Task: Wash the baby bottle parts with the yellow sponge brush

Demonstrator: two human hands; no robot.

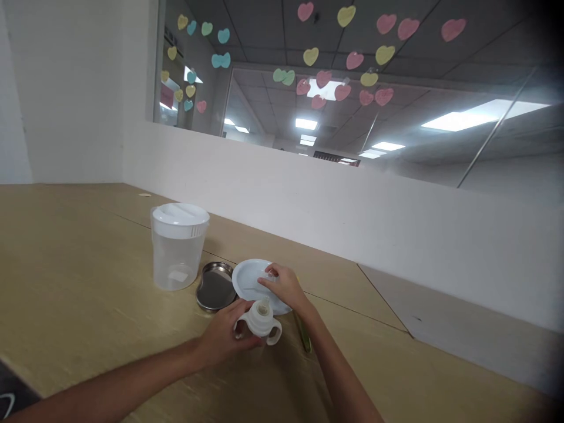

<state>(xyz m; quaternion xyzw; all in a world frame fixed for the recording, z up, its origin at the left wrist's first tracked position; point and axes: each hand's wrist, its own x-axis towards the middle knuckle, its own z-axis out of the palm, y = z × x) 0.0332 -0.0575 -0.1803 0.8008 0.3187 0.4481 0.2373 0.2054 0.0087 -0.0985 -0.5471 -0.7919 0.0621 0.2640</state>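
Observation:
My left hand (231, 332) is wrapped round a baby bottle (261, 320) with two white side handles and a clear teat on top. The bottle is held over the table, just in front of a white plate (244, 281). Over that plate, my right hand (284, 286) has its thumb and fingers closed on a small clear cap (270, 274), partly hidden by the fingers. Left of the plate lies a kidney-shaped steel tray (215, 288). A long yellow-green tool (304, 335) rests on the table beneath my right forearm, which covers part of it.
A translucent pitcher (176, 258) with a white lid stands at the left, behind the steel tray. The wooden table (88, 282) runs back to a white wall (264, 182). A window above it carries heart-shaped paper notes (311, 56). A small flat piece (145, 195) lies far back.

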